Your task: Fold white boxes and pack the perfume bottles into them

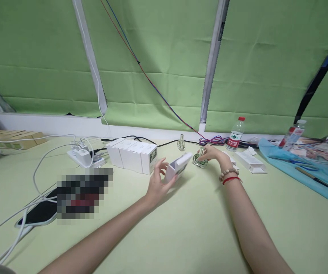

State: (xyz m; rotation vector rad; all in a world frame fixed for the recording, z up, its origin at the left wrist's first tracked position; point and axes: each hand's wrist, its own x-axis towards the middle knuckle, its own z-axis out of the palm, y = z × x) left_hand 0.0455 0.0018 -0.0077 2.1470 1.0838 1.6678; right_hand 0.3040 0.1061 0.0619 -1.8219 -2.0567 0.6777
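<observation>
My left hand [158, 182] grips a small white open box [178, 166], tilted with its open end up and to the right, just above the pale green table [181, 228]. My right hand [213, 153], with a bead bracelet and a red string at the wrist, closes its fingers on a small round glass bottle [200, 161] that stands on the table right beside the box. A second small glass bottle [181, 143] stands farther back near the wall.
A row of white boxes [132, 155] stands left of my hands, with a white power strip [84, 156] and cables beyond. A water bottle [235, 135], a flat white tray [250, 161] and a blue sheet [309, 171] with tools lie to the right.
</observation>
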